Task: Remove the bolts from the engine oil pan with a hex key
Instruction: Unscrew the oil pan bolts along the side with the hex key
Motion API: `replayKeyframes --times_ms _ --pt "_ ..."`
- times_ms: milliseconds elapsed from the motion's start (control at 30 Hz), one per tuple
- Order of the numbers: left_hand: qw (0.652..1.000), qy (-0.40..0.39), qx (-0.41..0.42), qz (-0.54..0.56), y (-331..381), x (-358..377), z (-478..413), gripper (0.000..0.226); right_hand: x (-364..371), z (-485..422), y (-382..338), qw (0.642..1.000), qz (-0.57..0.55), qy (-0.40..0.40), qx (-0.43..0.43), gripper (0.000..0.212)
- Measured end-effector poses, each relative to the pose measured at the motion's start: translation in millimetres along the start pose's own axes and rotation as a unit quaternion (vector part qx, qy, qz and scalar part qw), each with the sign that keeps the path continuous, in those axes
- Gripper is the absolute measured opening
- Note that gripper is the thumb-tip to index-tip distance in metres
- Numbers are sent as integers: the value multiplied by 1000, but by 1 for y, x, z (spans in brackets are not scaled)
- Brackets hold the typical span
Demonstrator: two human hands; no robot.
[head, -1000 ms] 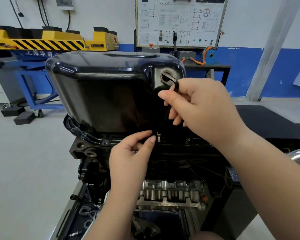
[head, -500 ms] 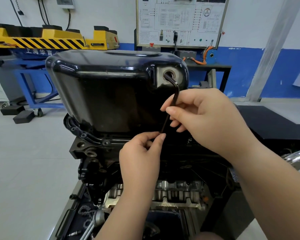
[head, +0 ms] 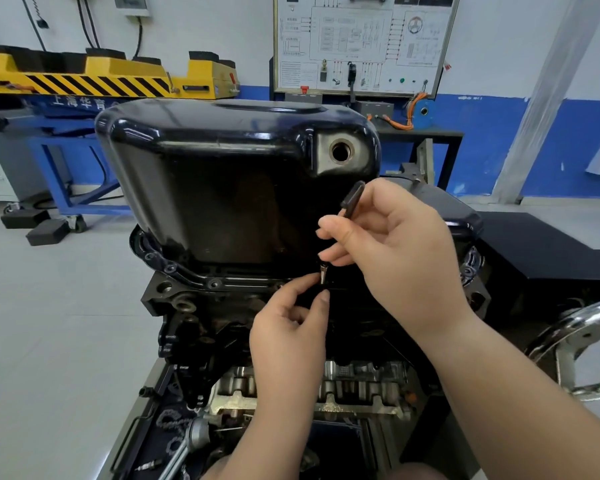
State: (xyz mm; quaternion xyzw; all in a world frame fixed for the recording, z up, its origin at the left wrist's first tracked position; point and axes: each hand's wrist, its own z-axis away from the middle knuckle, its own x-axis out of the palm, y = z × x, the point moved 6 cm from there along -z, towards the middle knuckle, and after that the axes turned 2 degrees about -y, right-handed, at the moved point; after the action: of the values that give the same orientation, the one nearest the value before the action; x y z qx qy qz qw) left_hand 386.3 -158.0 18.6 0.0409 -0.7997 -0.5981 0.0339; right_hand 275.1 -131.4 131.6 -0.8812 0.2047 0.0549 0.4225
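Key has changed its set within the last second. Its bend, which stood right in front of the drain hole, now sits well below it, so the hole shows whole. The short arm, which pointed left toward the hole, now points up and to the right. The right hand has come down with it — thumb and curled fingers grasp the long shaft and hide most of it, leaving only the short arm above and the tip below in view. The key's tip has hardly moved; it remains at the near edge of the pan, just above the flange.

The left hand has stayed low, thumb and forefinger pinching at a small silvery piece on that tip, which I take for the bolt. How much of its shank is still in the flange I cannot tell, the spot being dark.

An arm that swings while the tip keeps its place reads as turning, not levering — so the bolt is likely loose already and being spun out, with the left hand ready to catch it. The pan sits mouth-down on the engine, not lifted, and at least two flange bolts show to the left, so much of the job seems left.
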Motion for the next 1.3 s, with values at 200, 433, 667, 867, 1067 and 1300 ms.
replayKeyframes --times_ms 200,433,667,867,1067,1300 --pt "999 3 36 -32 -1 2 2 23 1 3 7 1000 10 -22 -2 20" --pt "978 -39 107 -172 -2 5 15 48 2 2 7 1000 6 1 3 7" --pt "956 -53 125 -258 -2 3 15 52 4 6 11 1000 9 29 7 16" --pt "952 -69 121 -271 -3 1 15 58 8 11 8 999 26 -13 -15 21" --pt "953 -80 110 -271 -4 3 14 61 2 9 10 1000 -1 26 5 12" --pt "953 -79 109 -272 -2 2 15 62 1 5 13 999 -13 31 28 19"
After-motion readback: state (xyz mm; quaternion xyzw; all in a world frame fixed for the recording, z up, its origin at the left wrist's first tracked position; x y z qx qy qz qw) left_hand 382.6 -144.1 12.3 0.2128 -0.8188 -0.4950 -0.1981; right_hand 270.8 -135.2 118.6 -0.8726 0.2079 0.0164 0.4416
